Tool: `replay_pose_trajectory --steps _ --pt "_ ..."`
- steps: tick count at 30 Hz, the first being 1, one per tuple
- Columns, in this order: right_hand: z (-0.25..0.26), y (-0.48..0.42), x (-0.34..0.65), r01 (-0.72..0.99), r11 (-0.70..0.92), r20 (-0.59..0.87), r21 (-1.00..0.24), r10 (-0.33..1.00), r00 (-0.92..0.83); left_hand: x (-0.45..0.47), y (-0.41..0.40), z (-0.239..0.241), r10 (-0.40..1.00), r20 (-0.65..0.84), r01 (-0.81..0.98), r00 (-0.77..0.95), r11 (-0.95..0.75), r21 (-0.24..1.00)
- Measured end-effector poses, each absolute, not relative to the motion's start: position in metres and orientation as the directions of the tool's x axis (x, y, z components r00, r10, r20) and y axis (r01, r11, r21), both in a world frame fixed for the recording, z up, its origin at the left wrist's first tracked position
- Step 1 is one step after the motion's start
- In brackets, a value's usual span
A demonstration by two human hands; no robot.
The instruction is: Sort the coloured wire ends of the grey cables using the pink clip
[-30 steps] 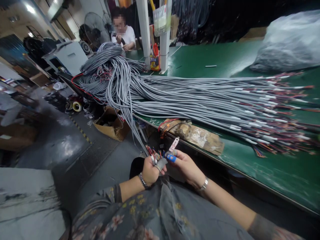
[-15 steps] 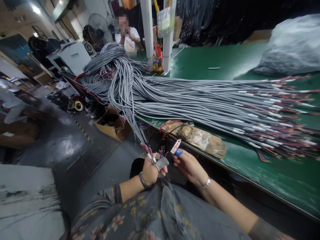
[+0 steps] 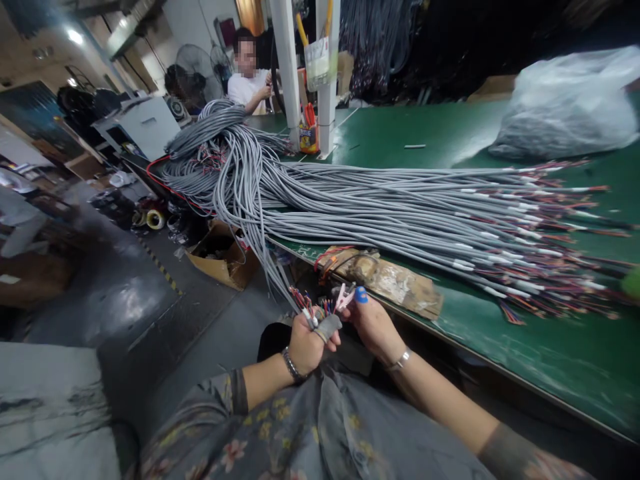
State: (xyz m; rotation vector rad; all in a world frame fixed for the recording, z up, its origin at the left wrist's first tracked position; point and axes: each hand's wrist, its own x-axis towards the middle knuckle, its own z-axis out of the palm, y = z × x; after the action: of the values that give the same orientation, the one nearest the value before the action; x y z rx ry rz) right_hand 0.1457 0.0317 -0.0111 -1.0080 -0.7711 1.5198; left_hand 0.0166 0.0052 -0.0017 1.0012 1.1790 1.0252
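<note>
My left hand (image 3: 306, 345) is closed around the ends of several grey cables (image 3: 274, 277), whose coloured wire tips (image 3: 313, 308) fan out above my fist; a grey sleeve covers the thumb. Close beside it, my right hand (image 3: 373, 323) pinches a small pink tool (image 3: 345, 297) at those wire tips, with a blue cap (image 3: 361, 295) on one finger. Both hands hover over my lap, just in front of the bench edge. The held cables rise to a big bundle of grey cables (image 3: 380, 207) on the bench.
A green bench (image 3: 540, 340) runs along the right, with a brown taped pad (image 3: 395, 280) at its edge and a plastic bag (image 3: 565, 107) at the back. A cardboard box (image 3: 223, 257) sits on the floor. Another person (image 3: 249, 83) works at the far end.
My right hand has turned the pink tool down from upright toward the wire tips and moved closer to my left hand. The view has shifted slightly.
</note>
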Motion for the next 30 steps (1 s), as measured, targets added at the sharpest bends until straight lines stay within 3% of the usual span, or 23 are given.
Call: replay_pose_trajectory --steps 2,5,11,20,27,30 --pt "-0.011 0.034 0.143 -0.538 -0.272 -0.233 -0.798 0.962 -0.140 0.018 0.006 -0.001 0.968 -0.236 -0.084 0.085 0.243 0.966" --pt "-0.011 0.037 0.141 -0.624 -0.314 -0.283 -0.715 0.947 -0.152 0.020 0.006 -0.001 0.965 -0.248 -0.084 0.085 0.255 0.963" --pt "-0.013 0.037 0.141 -0.653 -0.318 -0.317 -0.687 0.940 -0.125 0.019 0.006 -0.001 0.959 -0.271 -0.090 0.083 0.278 0.956" --pt "-0.021 0.031 0.149 -0.657 -0.447 -0.388 -0.608 0.888 -0.245 0.009 0.004 -0.009 0.950 -0.282 -0.123 0.137 0.299 0.946" --pt "-0.027 0.025 0.166 -0.465 -0.407 -0.403 -0.786 0.908 -0.114 0.000 0.007 -0.019 0.946 -0.220 -0.198 0.238 0.268 0.943" --pt "-0.024 0.019 0.172 -0.294 -0.357 -0.350 -0.886 0.933 -0.079 -0.002 0.006 -0.024 0.931 -0.287 -0.156 0.227 0.326 0.932"
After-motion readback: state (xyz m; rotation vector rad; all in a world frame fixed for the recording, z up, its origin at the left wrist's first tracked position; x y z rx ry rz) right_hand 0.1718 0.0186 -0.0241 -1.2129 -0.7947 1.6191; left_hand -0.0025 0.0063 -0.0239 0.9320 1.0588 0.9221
